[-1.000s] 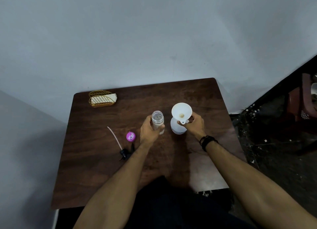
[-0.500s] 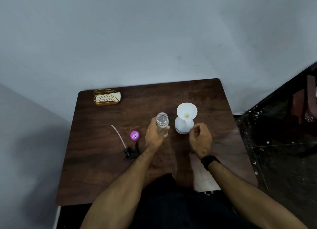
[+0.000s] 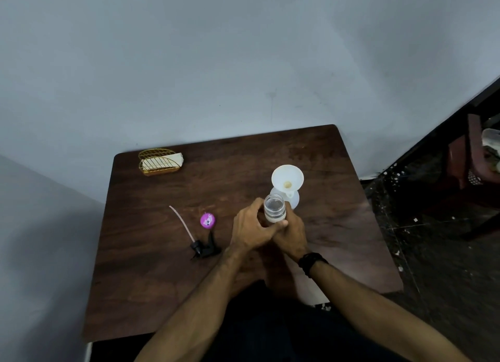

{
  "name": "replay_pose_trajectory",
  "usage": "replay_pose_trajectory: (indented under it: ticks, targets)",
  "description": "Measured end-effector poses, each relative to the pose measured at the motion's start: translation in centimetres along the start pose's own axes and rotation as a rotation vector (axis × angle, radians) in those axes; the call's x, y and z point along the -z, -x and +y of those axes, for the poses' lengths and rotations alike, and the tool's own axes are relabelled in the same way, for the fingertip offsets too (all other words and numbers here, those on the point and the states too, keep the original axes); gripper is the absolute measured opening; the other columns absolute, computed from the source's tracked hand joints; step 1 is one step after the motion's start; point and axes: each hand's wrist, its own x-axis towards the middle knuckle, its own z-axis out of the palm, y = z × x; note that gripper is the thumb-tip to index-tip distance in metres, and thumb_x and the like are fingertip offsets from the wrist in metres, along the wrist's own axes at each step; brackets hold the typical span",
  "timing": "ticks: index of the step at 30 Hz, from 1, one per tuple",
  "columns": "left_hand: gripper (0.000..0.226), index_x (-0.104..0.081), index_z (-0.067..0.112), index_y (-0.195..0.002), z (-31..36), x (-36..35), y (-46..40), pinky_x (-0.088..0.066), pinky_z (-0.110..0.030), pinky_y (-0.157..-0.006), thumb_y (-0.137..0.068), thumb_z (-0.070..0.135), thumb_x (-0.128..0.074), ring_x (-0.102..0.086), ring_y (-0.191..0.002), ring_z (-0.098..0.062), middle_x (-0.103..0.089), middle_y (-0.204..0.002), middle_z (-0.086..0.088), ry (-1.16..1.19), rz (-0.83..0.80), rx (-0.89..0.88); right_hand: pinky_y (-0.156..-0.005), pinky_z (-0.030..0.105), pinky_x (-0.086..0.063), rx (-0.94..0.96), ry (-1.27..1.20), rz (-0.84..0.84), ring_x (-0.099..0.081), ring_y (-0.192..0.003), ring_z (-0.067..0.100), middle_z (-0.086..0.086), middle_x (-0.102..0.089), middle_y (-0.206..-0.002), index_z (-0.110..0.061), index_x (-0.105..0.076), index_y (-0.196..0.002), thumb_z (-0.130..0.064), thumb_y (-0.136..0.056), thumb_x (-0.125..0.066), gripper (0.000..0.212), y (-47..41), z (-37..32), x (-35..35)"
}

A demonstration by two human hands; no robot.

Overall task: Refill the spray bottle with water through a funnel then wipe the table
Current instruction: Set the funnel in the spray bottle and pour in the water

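Note:
A white funnel (image 3: 287,180) sits in the neck of the white spray bottle (image 3: 295,199), which stands upright right of the table's middle. Just in front of it is a clear, uncapped water bottle (image 3: 275,208) with water in it. My left hand (image 3: 250,229) wraps it from the left and my right hand (image 3: 291,234) grips it from the right and below; both hide its lower part. The black spray head (image 3: 204,248) with its thin tube lies to the left, beside a purple cap (image 3: 207,220).
A gold wire holder (image 3: 158,161) with white cloths stands at the far left corner of the dark wooden table (image 3: 162,280). A grey wall runs behind the table. A dark speckled floor and a chair (image 3: 472,169) lie to the right.
My right hand left the funnel, drew back, then came over onto the water bottle. My left hand has kept hold of the bottle and carried it closer to the funnel.

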Motion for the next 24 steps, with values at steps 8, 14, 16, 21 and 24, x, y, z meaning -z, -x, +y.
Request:
replay_pose_trajectory:
  ticks: [8, 14, 16, 21, 24]
  targets:
    - [0.05, -0.061, 0.022, -0.116, -0.8, 0.6, -2.0, -0.056, -0.042, -0.079, -0.09, 0.064, -0.05, -0.065, -0.088, -0.011, -0.067, -0.098, 0.006, 0.149, 0.11, 0.016, -0.069, 0.025, -0.052, -0.019, 0.087, 0.177, -0.068, -0.085, 0.018, -0.002, -0.071, -0.096, -0.017, -0.056, -0.111, -0.034, -0.072, -0.086, 0.052, 0.9, 1.2, 3.0]
    - [0.096, -0.044, 0.027, -0.14, 0.4, -1.5, -5.4, -0.052, -0.036, -0.1, -0.06, 0.057, -0.087, -0.056, -0.119, -0.008, -0.056, -0.135, 0.007, 0.217, -0.069, 0.18, -0.07, 0.026, -0.053, -0.033, 0.105, 0.253, -0.069, -0.086, 0.017, -0.005, -0.069, -0.098, -0.019, -0.056, -0.113, -0.029, -0.073, -0.084, 0.05, -0.4, 2.3, 6.1]
    - [0.113, -0.036, 0.028, -0.148, 1.0, -2.1, -6.3, -0.043, -0.034, -0.111, -0.053, 0.055, -0.092, -0.046, -0.134, -0.011, -0.044, -0.15, 0.005, 0.209, -0.123, 0.191, -0.069, 0.022, -0.048, -0.034, 0.156, 0.253, -0.068, -0.085, 0.018, -0.004, -0.069, -0.097, -0.02, -0.055, -0.111, -0.029, -0.074, -0.082, 0.047, -1.1, 2.4, 7.2]
    - [0.12, -0.033, 0.018, -0.15, 2.0, -3.1, -7.4, -0.037, -0.037, -0.115, -0.051, 0.043, -0.097, -0.041, -0.139, -0.017, -0.041, -0.153, -0.001, 0.205, -0.119, 0.227, -0.071, 0.024, -0.047, -0.009, 0.288, 0.222, -0.067, -0.088, 0.023, -0.001, -0.069, -0.098, -0.021, -0.055, -0.111, -0.029, -0.074, -0.078, 0.044, -3.1, 2.1, 9.6]
    - [0.119, -0.04, 0.018, -0.146, 2.3, -3.6, -7.5, -0.042, -0.04, -0.111, -0.045, 0.056, -0.092, -0.049, -0.132, -0.018, -0.05, -0.145, -0.001, 0.197, -0.097, 0.226, -0.069, 0.029, -0.051, 0.025, 0.35, 0.19, -0.067, -0.091, 0.022, -0.002, -0.069, -0.1, -0.023, -0.055, -0.111, -0.033, -0.076, -0.078, 0.043, -4.3, 2.0, 10.2]
